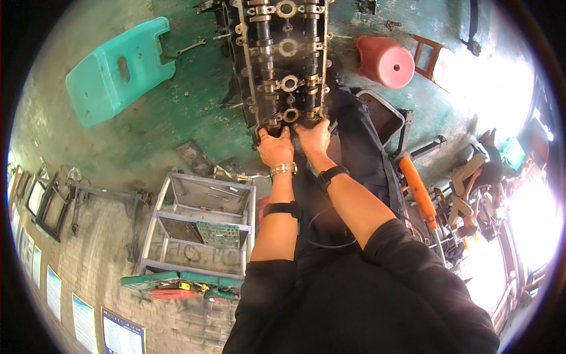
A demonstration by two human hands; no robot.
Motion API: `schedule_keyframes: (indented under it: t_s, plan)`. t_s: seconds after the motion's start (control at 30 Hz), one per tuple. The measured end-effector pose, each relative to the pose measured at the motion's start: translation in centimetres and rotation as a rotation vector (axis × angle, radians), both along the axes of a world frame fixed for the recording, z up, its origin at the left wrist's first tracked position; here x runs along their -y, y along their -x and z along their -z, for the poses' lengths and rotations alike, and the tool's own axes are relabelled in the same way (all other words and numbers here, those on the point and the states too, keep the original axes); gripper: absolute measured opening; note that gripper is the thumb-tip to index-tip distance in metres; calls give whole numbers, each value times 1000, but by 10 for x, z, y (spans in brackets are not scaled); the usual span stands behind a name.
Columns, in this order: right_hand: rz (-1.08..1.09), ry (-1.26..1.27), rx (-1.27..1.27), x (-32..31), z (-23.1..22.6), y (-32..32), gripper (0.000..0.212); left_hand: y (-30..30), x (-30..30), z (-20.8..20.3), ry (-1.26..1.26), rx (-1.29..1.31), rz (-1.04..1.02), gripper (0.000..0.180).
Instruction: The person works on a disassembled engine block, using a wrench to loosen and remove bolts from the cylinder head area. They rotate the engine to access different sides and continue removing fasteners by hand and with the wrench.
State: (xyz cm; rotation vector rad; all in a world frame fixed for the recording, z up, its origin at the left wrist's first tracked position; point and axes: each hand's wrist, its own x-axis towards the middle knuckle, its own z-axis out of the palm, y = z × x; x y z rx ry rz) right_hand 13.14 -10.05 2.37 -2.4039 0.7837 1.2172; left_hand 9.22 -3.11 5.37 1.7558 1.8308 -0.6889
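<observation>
A greasy engine cylinder head (288,65) with two exposed rows of camshafts runs away from me at the top centre. Both hands are at its near end, side by side. My left hand (276,148), below a metal-band watch, grips the left corner with its thumb and fingers curled over the edge. At the right corner, my right hand (314,140) holds on in the same way, a black band round its wrist. Most fingertips are hidden against the dark metal.
A turquoise stool (121,71) lies on its side at the left, near a wrench (191,47). A red stool (386,62) is at the right. Below left stands a metal shelf cart (250,236) with green tool cases. An orange cylinder (417,190) rises on my right.
</observation>
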Motion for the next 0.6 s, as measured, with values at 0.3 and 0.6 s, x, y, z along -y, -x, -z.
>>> schedule_keyframes:
  t_s: [0.3,0.6]
  plan:
    - [4,-200,54,15,0,6,69,18,-2,3,5,139,27,60]
    - [-7,-298,149,26,-1,16,65,26,-12,-4,213,273,-60,81]
